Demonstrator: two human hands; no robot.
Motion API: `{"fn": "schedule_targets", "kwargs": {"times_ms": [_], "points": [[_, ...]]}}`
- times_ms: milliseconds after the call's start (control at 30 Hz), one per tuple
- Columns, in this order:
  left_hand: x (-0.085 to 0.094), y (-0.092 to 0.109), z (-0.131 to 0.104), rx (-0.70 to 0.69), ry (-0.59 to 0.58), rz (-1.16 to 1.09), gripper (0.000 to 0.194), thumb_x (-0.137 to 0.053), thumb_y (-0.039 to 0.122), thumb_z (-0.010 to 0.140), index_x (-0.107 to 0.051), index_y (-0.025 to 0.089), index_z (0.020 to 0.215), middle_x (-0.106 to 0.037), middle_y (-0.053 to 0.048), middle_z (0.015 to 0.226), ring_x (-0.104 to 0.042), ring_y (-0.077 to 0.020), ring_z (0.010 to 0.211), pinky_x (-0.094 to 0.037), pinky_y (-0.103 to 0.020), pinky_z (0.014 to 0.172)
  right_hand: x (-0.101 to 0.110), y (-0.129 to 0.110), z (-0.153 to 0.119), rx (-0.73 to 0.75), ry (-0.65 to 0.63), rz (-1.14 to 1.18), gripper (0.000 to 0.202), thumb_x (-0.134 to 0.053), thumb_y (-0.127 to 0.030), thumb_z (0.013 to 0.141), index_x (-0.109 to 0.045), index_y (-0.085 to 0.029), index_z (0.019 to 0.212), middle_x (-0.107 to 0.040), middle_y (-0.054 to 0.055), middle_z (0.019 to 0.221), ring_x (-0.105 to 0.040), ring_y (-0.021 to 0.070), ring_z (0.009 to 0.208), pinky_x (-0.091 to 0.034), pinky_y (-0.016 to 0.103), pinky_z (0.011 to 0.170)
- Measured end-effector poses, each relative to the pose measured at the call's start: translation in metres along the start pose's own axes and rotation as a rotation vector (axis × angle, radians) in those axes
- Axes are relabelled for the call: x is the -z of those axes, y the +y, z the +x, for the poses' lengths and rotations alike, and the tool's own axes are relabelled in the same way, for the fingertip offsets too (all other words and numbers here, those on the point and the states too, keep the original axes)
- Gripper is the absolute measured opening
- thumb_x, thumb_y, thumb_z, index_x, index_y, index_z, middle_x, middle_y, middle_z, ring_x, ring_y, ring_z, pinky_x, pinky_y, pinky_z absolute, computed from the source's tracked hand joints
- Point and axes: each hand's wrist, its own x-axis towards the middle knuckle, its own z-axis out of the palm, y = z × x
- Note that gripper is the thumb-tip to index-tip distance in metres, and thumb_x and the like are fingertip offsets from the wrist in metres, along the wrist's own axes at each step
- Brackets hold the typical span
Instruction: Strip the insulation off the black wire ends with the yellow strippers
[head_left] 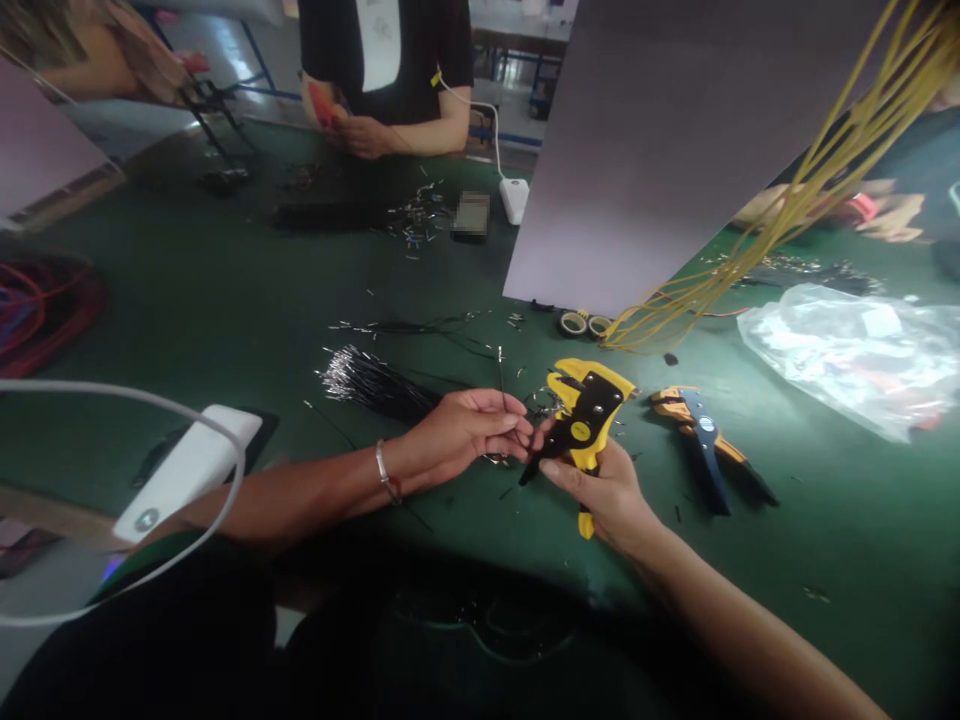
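Note:
My right hand (pixel 611 490) is wrapped round the handles of a yellow and black wire stripper (pixel 589 410), its jaws pointing up and away. Just left of it, my left hand (pixel 487 425) pinches a thin black wire (pixel 502 375), which stands nearly upright with a shiny metal tip on top. The fingertips of both hands are close together. Behind my left wrist lies a bundle of black wires (pixel 382 390), with bright metal ends fanned out to the left. Small metal pieces lie on the table around the stripper, partly hidden by my hands.
A second wire stripper (pixel 701 435), blue and orange, lies at right. Beyond are tape rolls (pixel 574 324), yellow wires (pixel 750 260) and a clear plastic bag (pixel 855 350). A white power bank (pixel 191 470) with a cable is by my left forearm. A co-worker (pixel 386 80) sits opposite.

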Motion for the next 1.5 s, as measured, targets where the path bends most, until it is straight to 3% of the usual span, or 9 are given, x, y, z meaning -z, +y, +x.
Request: {"fn": "schedule_targets", "kwargs": {"times_ms": [167, 333, 600, 967, 1333, 1500], "points": [[0.0, -0.008, 0.0, -0.017, 0.038, 0.044, 0.016, -0.068, 0.017, 0.079, -0.062, 0.008, 0.091, -0.069, -0.01, 0.082, -0.068, -0.0163, 0.072, -0.055, -0.033, 0.073, 0.0, 0.002, -0.002, 0.048, -0.018, -0.037, 0.021, -0.073, -0.032, 0.078, -0.064, -0.021, 0.093, -0.064, 0.003, 0.086, -0.06, 0.0175, 0.079, -0.053, 0.03, 0.074], [-0.002, -0.005, -0.002, -0.007, 0.143, 0.061, 0.016, -0.069, 0.015, 0.077, -0.062, 0.006, 0.089, -0.07, -0.011, 0.081, -0.068, -0.015, 0.068, -0.055, -0.033, 0.072, -0.002, -0.002, -0.003, 0.019, -0.067, 0.021, 0.023, -0.074, -0.032, 0.077, -0.062, -0.021, 0.093, -0.064, 0.002, 0.085, -0.062, 0.0186, 0.078, -0.054, 0.033, 0.075], [-0.009, -0.008, -0.004, -0.067, 0.163, 0.048, 0.017, -0.07, 0.015, 0.075, -0.062, 0.007, 0.087, -0.072, -0.014, 0.082, -0.07, -0.0184, 0.072, -0.056, -0.035, 0.074, -0.008, 0.007, -0.005, -0.014, 0.042, -0.025, 0.035, -0.078, -0.036, 0.071, -0.061, -0.02, 0.097, -0.07, 0.003, 0.085, -0.068, 0.0211, 0.076, -0.057, 0.038, 0.075], [-0.011, -0.014, -0.005, -0.099, 0.211, 0.105, 0.015, -0.071, 0.015, 0.074, -0.063, 0.007, 0.084, -0.072, -0.013, 0.079, -0.07, -0.0179, 0.067, -0.057, -0.033, 0.067, -0.009, 0.011, -0.004, -0.02, 0.071, -0.044, 0.027, -0.074, -0.037, 0.076, -0.06, -0.018, 0.091, -0.069, 0.002, 0.073, -0.066, 0.0182, 0.066, -0.055, 0.033, 0.067], [-0.01, -0.011, -0.001, -0.101, 0.27, 0.16, 0.015, -0.073, 0.014, 0.071, -0.063, 0.006, 0.08, -0.071, -0.01, 0.074, -0.069, -0.0164, 0.063, -0.057, -0.032, 0.063, -0.003, 0.01, 0.0, -0.013, 0.014, 0.012, 0.018, -0.071, -0.03, 0.08, -0.061, -0.019, 0.09, -0.068, 0.001, 0.072, -0.065, 0.0179, 0.066, -0.052, 0.032, 0.069], [-0.003, 0.008, 0.002, -0.165, 0.298, 0.2, 0.014, -0.072, 0.012, 0.071, -0.063, 0.007, 0.08, -0.07, -0.009, 0.072, -0.068, -0.0165, 0.06, -0.056, -0.03, 0.06, 0.0, 0.01, -0.001, -0.021, -0.063, 0.092, 0.022, -0.071, -0.03, 0.079, -0.06, -0.018, 0.094, -0.066, 0.003, 0.081, -0.065, 0.0204, 0.073, -0.053, 0.038, 0.075]]}}
